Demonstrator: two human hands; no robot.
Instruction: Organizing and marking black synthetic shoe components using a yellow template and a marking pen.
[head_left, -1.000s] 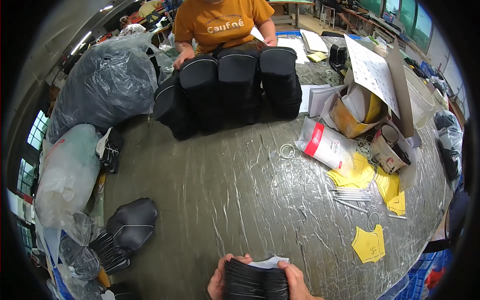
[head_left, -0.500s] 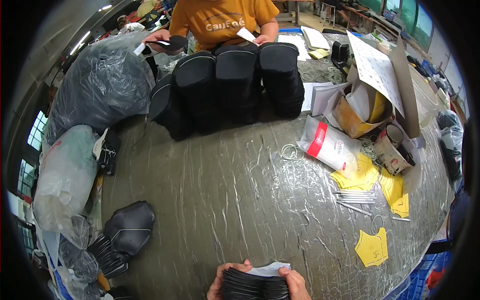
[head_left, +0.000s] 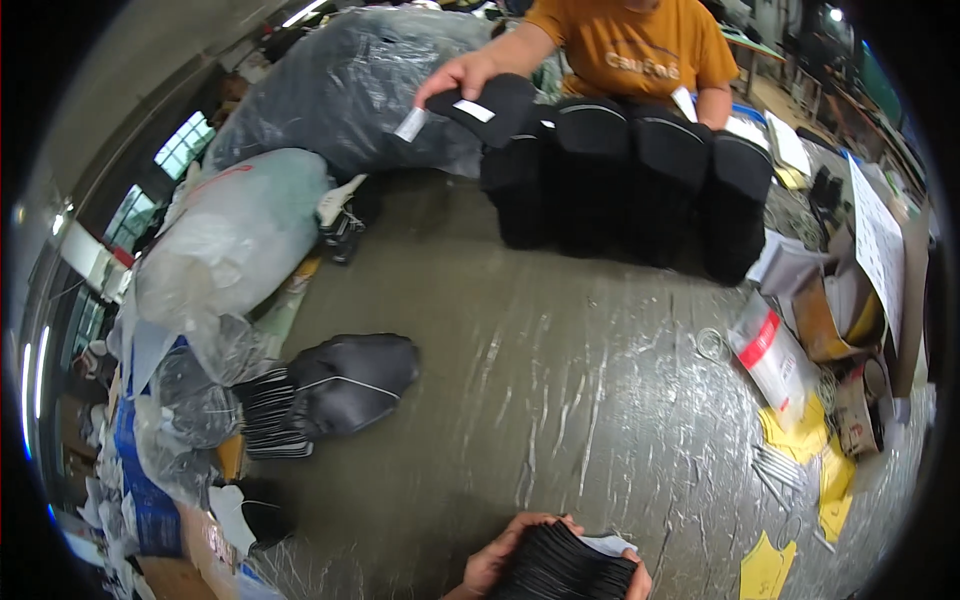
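While the view is turned further left than half a second ago, the stack of thin black pieces (head_left: 560,568) is still held at the near side of the table (head_left: 450,400). Its left side is wrapped by the curled fingers of the left hand (head_left: 492,562); its right side is pressed by the right hand (head_left: 640,580), partly cut off. Farther off, papers are contained in the yellow-brown carton (head_left: 820,322). Beyond, a black padded piece (head_left: 510,105), now brought lower, is held by a co-worker's hand (head_left: 462,76) at the leftmost tall stack (head_left: 515,200); dark contents are enclosed by the large clear plastic bag (head_left: 350,90).
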